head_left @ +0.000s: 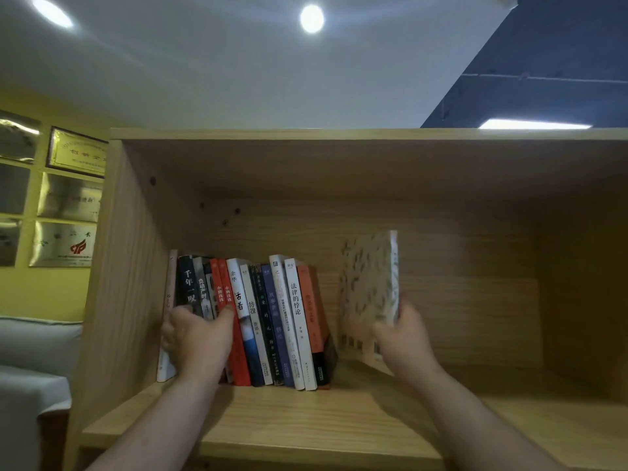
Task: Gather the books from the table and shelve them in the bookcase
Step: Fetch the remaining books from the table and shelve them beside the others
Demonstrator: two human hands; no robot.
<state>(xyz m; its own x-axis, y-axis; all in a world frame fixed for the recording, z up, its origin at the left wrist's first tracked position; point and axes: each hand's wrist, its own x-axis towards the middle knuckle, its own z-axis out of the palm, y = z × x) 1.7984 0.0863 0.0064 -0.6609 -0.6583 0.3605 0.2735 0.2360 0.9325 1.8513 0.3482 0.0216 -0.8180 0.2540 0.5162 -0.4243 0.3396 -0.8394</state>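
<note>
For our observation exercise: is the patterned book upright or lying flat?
Upright. The right hand grips the patterned book on end, apart from the row of books; whether it touches the shelf, cannot tell.

Blurry patterned book; illegible plaques

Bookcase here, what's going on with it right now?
A person is shelving books. Their left hand grips the left end of the row of books standing on the bookcase shelf, steadying it. Their right hand holds a pale patterned book upright to the right of the row, a gap apart, not yet pushed against it.
</note>
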